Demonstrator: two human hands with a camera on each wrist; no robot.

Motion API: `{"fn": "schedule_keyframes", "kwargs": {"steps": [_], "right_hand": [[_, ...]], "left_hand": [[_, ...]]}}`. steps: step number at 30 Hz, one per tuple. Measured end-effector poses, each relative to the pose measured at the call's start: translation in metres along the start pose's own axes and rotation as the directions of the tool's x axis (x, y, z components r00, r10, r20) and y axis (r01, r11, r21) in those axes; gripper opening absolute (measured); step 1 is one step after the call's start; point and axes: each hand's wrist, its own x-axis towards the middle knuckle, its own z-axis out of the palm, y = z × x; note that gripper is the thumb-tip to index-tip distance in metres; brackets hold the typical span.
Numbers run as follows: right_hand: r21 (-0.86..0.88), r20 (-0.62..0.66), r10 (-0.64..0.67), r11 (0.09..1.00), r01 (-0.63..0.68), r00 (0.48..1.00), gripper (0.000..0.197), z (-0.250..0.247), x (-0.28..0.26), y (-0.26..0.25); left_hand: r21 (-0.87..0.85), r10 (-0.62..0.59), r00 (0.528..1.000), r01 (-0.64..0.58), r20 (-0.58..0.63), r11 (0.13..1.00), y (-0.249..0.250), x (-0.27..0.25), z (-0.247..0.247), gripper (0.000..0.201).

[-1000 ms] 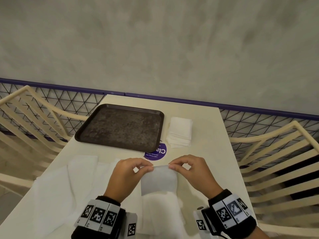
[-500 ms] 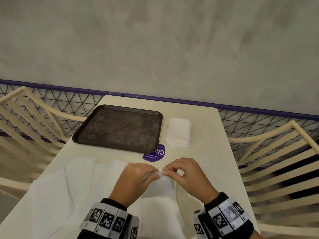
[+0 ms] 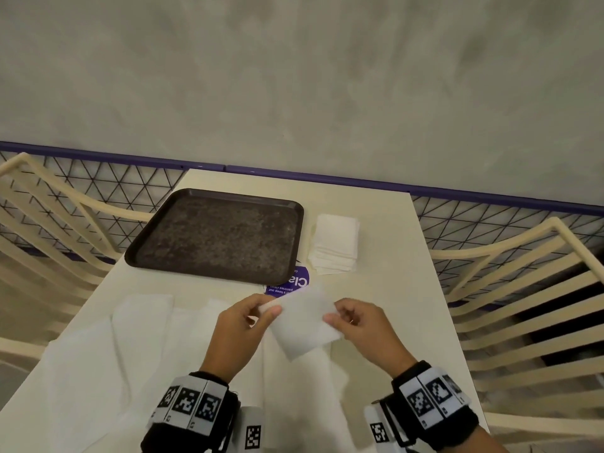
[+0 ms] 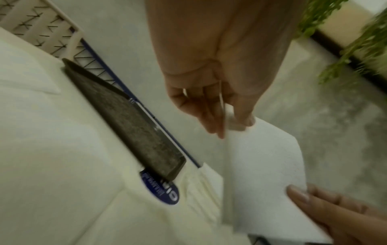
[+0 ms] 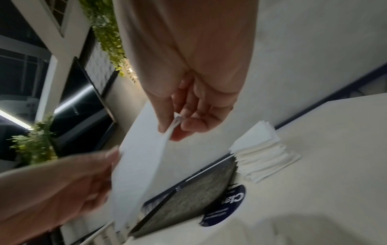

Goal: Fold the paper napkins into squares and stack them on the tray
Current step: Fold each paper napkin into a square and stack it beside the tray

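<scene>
Now a folded napkin (image 3: 302,323) is held up above the table (image 3: 389,299), tilted, just in front of the dark tray (image 3: 215,235). Its left edge is pinched between thumb and fingertips of the left hand (image 3: 240,335), and its right edge is nipped the same way by the right hand (image 3: 362,328), fingers curled tight on the paper. The tray's surface is seen bare. A stack of napkins (image 3: 335,245) is parked just beside the tray's right edge, and unfolded sheets (image 3: 108,354) are spread across the near left of the table. A purple sticker (image 3: 292,284) is partly covered by the tray.
</scene>
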Motion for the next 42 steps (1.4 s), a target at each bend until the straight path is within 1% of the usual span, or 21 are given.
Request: {"fn": "schedule_keyframes", "kwargs": {"steps": [1, 3, 6, 8, 10, 11, 15, 17, 20, 22, 24, 25, 28, 30, 32, 34, 35, 37, 39, 41, 42], "right_hand": [[0.019, -0.054, 0.047, 0.999, -0.046, 0.997, 0.030, -0.006, 0.007, 0.006], [0.029, -0.145, 0.125, 0.992, -0.122, 0.981, 0.028, -0.021, 0.023, 0.018], [0.025, -0.227, 0.160, 0.987, -0.158, 0.961, 0.032, -0.040, 0.048, 0.030], [0.044, -0.265, 0.177, 0.984, -0.171, 0.948, 0.028, -0.047, 0.066, 0.036], [0.045, -0.283, 0.186, 0.982, -0.181, 0.941, 0.022, -0.051, 0.086, 0.039], [0.042, -0.293, 0.189, 0.982, -0.185, 0.937, 0.022, -0.051, 0.096, 0.041], [0.093, -0.334, 0.262, 0.965, -0.244, 0.905, 0.022, -0.052, 0.136, 0.056], [0.128, -0.334, 0.308, 0.951, -0.281, 0.891, 0.019, -0.050, 0.154, 0.062], [0.203, -0.329, 0.352, 0.933, -0.298, 0.876, 0.007, -0.047, 0.177, 0.063], [0.249, -0.337, 0.387, 0.916, -0.315, 0.858, 0.014, -0.046, 0.191, 0.065], [0.248, -0.345, 0.422, 0.902, -0.352, 0.838, 0.014, -0.044, 0.205, 0.071], [0.233, -0.351, 0.438, 0.897, -0.376, 0.828, 0.012, -0.043, 0.210, 0.073], [0.125, -0.379, 0.468, 0.881, -0.457, 0.799, 0.016, -0.038, 0.220, 0.082], [0.033, -0.401, 0.453, 0.876, -0.481, 0.797, 0.019, -0.035, 0.219, 0.082], [-0.012, -0.419, 0.435, 0.875, -0.483, 0.797, 0.029, -0.034, 0.215, 0.081], [-0.008, -0.443, 0.417, 0.884, -0.468, 0.794, 0.044, -0.033, 0.207, 0.078], [0.002, -0.457, 0.405, 0.891, -0.454, 0.792, 0.048, -0.032, 0.202, 0.075], [0.010, -0.466, 0.366, 0.913, -0.408, 0.806, 0.047, -0.029, 0.187, 0.067], [-0.013, -0.420, 0.313, 0.937, -0.350, 0.852, 0.038, -0.023, 0.165, 0.053], [-0.029, -0.289, 0.284, 0.952, -0.305, 0.914, 0.026, -0.014, 0.138, 0.039], [0.000, -0.180, 0.297, 0.953, -0.302, 0.938, 0.027, -0.008, 0.122, 0.033]], "left_hand": [[0.062, -0.049, 0.999, 0.049, -0.007, 0.997, -0.008, 0.003, 0.003, 0.005], [0.213, -0.169, 0.984, 0.156, 0.046, 0.964, -0.028, 0.005, 0.010, 0.005], [0.382, -0.345, 0.925, 0.264, 0.159, 0.885, -0.056, 0.004, 0.028, 0.014], [0.442, -0.438, 0.881, 0.324, 0.182, 0.836, -0.067, 0.002, 0.041, 0.027], [0.480, -0.497, 0.849, 0.365, 0.180, 0.798, -0.072, 0.003, 0.052, 0.044], [0.485, -0.511, 0.842, 0.379, 0.172, 0.788, -0.072, 0.003, 0.057, 0.050], [0.474, -0.529, 0.838, 0.416, 0.131, 0.776, -0.068, 0.005, 0.072, 0.063], [0.406, -0.539, 0.834, 0.457, 0.114, 0.792, -0.066, 0.004, 0.074, 0.067], [0.262, -0.544, 0.834, 0.507, 0.092, 0.821, -0.067, 0.003, 0.071, 0.075], [0.205, -0.543, 0.837, 0.521, 0.067, 0.828, -0.070, 0.002, 0.069, 0.075], [0.159, -0.547, 0.836, 0.535, 0.041, 0.829, -0.072, 0.002, 0.066, 0.066], [0.148, -0.547, 0.836, 0.537, 0.035, 0.830, -0.072, 0.002, 0.065, 0.058], [0.144, -0.524, 0.851, 0.514, 0.040, 0.845, -0.070, 0.002, 0.061, 0.021], [0.141, -0.489, 0.870, 0.477, 0.066, 0.867, -0.069, 0.002, 0.059, 0.003], [0.083, -0.462, 0.881, 0.456, 0.100, 0.886, -0.069, 0.003, 0.056, 0.004], [-0.021, -0.463, 0.875, 0.470, 0.140, 0.882, -0.064, 0.004, 0.052, 0.006], [-0.078, -0.460, 0.874, 0.475, 0.155, 0.877, -0.061, 0.004, 0.050, 0.007], [-0.164, -0.446, 0.877, 0.473, 0.178, 0.866, -0.054, 0.005, 0.044, 0.008], [-0.248, -0.435, 0.879, 0.473, 0.195, 0.845, -0.047, 0.008, 0.037, 0.011], [-0.329, -0.419, 0.888, 0.459, 0.188, 0.825, -0.039, 0.010, 0.030, 0.013], [-0.363, -0.411, 0.894, 0.449, 0.180, 0.817, -0.034, 0.012, 0.027, 0.014]]}}
